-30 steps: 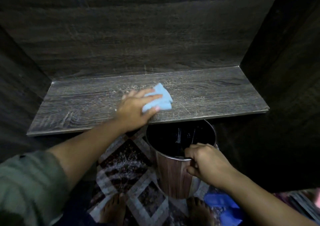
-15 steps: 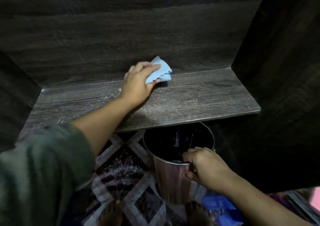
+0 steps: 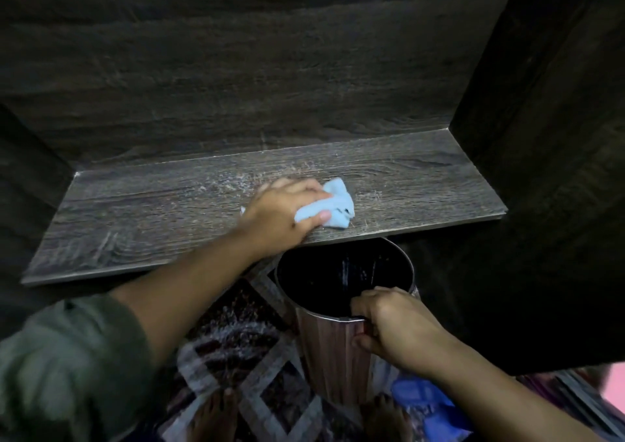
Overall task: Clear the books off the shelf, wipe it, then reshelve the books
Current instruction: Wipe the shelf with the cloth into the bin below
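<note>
A dark wood-grain shelf (image 3: 142,218) spans the alcove and carries no books. My left hand (image 3: 280,215) presses a crumpled light blue cloth (image 3: 333,206) onto the shelf near its front edge, right of centre, fingers and thumb curled round the cloth. Just below the shelf edge my right hand (image 3: 389,330) grips the rim of a tall wood-patterned bin (image 3: 331,353) with a dark inside. Pale streaks and specks show on the shelf around the cloth.
Dark wood panels close the alcove at the back (image 3: 270,86) and on the right (image 3: 541,171). A patterned rug (image 3: 236,347) covers the floor, with bare feet on it. A blue object (image 3: 426,404) lies by the bin. Stacked books or magazines (image 3: 575,397) show at the lower right.
My left hand has drawn the cloth from the back of the shelf forward toward the front edge. My right hand has stayed on the bin's rim.
</note>
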### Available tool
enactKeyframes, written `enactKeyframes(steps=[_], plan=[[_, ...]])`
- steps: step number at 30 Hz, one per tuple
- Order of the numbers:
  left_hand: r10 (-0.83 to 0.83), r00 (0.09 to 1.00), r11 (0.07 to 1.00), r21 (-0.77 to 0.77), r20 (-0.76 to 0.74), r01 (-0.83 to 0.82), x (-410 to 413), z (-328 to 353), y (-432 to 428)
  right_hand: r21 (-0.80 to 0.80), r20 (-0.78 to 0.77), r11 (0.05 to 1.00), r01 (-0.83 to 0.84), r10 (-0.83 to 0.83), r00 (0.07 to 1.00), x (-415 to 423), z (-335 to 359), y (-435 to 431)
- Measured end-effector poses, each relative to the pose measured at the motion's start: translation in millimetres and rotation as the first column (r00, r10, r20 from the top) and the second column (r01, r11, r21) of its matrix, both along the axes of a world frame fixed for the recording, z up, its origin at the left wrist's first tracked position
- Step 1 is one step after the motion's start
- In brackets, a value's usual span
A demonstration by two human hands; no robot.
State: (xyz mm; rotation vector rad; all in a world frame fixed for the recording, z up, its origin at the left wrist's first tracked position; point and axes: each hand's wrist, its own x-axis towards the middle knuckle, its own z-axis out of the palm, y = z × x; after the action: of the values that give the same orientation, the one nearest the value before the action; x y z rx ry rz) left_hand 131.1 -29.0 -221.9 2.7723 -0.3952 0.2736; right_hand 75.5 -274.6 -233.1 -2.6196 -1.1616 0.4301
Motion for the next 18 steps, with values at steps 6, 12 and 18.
enactKeyframes(steps=[6,12,18], plan=[[-0.020,0.995,0.991,-0.132,-0.098,0.007,-66,7,-16,0.004,0.014,1.000,-0.003,0.003,1.000,-5,3,1],[0.443,0.879,0.880,-0.273,0.178,-0.389,-98,37,-22,-0.043,0.063,0.999,-0.026,0.029,0.998,-13,11,11],[0.281,0.948,0.942,0.146,0.148,-0.302,-98,25,-19,-0.053,0.090,0.997,-0.048,0.052,0.995,-22,17,27]])
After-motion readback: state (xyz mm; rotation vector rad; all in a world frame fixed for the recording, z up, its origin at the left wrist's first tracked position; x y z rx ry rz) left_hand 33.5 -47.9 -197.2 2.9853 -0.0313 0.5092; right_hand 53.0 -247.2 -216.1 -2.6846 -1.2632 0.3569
